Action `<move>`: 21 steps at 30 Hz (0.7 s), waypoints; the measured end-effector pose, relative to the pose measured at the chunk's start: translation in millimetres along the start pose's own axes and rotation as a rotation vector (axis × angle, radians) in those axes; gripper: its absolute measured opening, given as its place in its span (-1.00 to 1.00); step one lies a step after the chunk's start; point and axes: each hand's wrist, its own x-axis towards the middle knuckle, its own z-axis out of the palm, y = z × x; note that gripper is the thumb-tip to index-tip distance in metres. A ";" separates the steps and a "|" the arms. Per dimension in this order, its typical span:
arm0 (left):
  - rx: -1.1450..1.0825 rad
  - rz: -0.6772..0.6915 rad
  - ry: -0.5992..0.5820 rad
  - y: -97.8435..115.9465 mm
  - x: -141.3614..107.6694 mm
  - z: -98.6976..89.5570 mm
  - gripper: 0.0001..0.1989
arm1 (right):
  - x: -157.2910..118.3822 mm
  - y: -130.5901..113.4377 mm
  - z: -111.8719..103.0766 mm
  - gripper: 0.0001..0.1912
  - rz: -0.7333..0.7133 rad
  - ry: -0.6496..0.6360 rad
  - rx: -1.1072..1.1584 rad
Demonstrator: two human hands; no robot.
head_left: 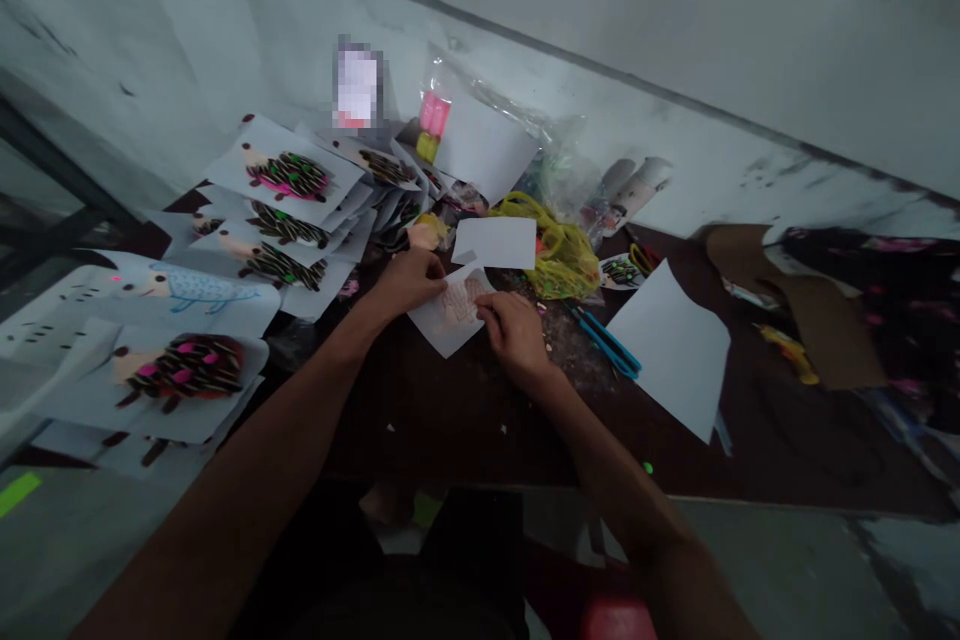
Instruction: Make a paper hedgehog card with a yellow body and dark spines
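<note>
A small white paper (448,340) with a brownish patterned patch on it lies on the dark table in front of me. My left hand (409,280) is closed at the paper's upper left edge, thumb and fingers pinching it. At the paper's right side my right hand (516,328) has its fingers bent together over the edge of the patch; anything between the fingertips is too small to make out. Just behind sits a blank white card (495,243). Blue-handled scissors (609,342) rest right of my right hand.
Stacked sheets with hedgehog figures (289,175) fill the left side. A yellow net bag (562,260) and clear plastic lie at the back. White paper (675,350), brown cardboard (832,330) and dark patterned cloth (911,295) are on the right. The table's front edge (675,497) is near me.
</note>
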 end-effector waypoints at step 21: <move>0.055 0.228 -0.297 3.8 -9.2 -9.2 -0.63 | -1.5 -8.5 -2.0 -0.65 -0.108 -0.173 -0.213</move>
